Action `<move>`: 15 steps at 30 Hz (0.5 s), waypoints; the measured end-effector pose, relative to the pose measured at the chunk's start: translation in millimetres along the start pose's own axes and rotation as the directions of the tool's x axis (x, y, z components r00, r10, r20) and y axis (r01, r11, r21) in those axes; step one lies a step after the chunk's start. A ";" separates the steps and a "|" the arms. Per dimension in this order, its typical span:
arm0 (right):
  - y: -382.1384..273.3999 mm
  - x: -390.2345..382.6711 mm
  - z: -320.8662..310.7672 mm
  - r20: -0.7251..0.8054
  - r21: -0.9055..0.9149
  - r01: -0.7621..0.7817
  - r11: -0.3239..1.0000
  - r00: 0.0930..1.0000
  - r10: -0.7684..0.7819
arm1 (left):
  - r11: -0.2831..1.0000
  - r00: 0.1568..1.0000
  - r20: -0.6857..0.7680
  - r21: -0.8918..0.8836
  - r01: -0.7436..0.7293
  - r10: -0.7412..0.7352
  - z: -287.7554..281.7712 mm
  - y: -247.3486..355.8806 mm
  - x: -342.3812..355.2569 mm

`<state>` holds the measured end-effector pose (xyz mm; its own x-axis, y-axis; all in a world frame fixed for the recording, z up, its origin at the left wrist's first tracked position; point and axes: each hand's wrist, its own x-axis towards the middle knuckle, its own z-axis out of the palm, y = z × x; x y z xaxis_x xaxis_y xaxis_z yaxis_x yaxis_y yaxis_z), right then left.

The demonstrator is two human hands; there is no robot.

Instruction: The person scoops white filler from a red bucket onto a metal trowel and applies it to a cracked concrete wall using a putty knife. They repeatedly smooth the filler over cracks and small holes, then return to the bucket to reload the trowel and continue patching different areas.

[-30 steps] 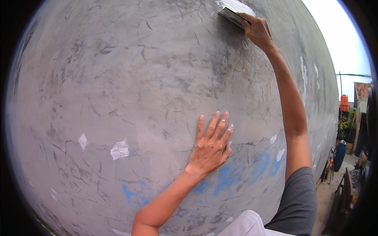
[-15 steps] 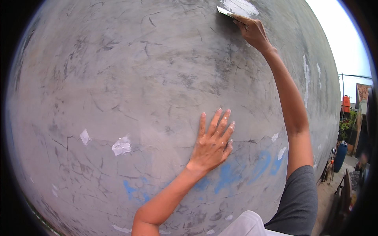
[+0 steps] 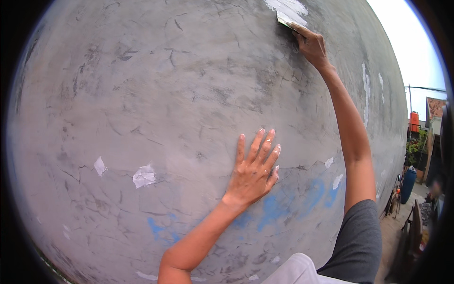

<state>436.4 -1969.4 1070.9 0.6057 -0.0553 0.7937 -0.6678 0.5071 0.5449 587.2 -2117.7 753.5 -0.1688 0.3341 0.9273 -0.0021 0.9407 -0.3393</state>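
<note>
Before me stands a grey plastered wall (image 3: pixel 156 104) with many fine cracks. My left hand (image 3: pixel 252 168) lies flat against it, fingers spread and tips flecked with white. Raised high to the upper right, my right hand (image 3: pixel 312 45) grips a putty knife (image 3: pixel 285 20) whose broad blade carries white along its edge. The blade meets the lower edge of a white filler patch (image 3: pixel 289 7) near the top of the view. My fingers hide the knife's handle.
White filler spots (image 3: pixel 144 175) dot the wall, and blue paint marks (image 3: pixel 279 208) lie below my left hand. To the far right are a blue barrel (image 3: pixel 408 185), an orange tank (image 3: pixel 414 121) and a walkway (image 3: pixel 395 229).
My right hand has moved the putty knife a little right and down, and the white patch looks larger. My left hand has stayed on the wall.
</note>
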 end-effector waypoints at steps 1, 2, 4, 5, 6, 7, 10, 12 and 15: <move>-3.6 -5.7 -6.1 0.021 0.051 0.016 0.999 1.000 -0.017 | 1.000 1.000 0.000 0.000 0.003 -0.003 -0.3 -1.1 -0.5; -5.4 -9.8 -14.0 0.040 0.103 0.029 0.994 0.999 -0.034 | 1.000 1.000 0.008 0.003 0.004 -0.004 -0.2 -1.6 -1.5; -0.5 -4.3 -32.5 0.026 0.137 -0.007 0.990 1.000 0.004 | 1.000 1.000 0.013 0.006 0.001 -0.001 0.4 -1.8 -1.2; 3.2 0.1 -41.2 -0.008 0.130 -0.063 0.989 0.998 0.065 | 1.000 1.000 0.007 0.010 0.002 -0.002 0.3 -3.4 -1.2; 8.5 1.4 -50.3 -0.035 0.118 -0.123 0.985 0.991 0.128 | 1.000 1.000 0.003 0.004 0.001 -0.001 1.9 -2.9 -1.3; 16.1 6.0 -52.1 -0.070 0.058 -0.124 0.991 0.989 0.128 | 1.000 1.000 0.001 0.001 0.001 -0.001 3.2 -2.5 -1.9; 34.7 24.7 -39.1 -0.169 -0.023 -0.134 0.991 0.977 0.129 | 1.000 1.000 -0.002 0.014 0.000 0.000 -0.1 -1.8 -0.8; 37.4 48.1 -27.0 -0.230 -0.002 -0.100 0.995 0.968 0.096 | 1.000 1.000 -0.011 0.011 -0.005 0.005 1.2 -1.6 0.5; 31.6 72.0 -2.0 -0.256 0.068 -0.001 0.998 0.967 0.018 | 1.000 1.000 0.001 0.005 0.000 0.000 -1.5 -1.7 0.8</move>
<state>459.8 -1955.6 1144.8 0.6841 0.1760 0.7079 -0.6961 0.4476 0.5614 588.6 -2118.9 755.0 -0.1696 0.3342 0.9271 -0.0070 0.9403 -0.3402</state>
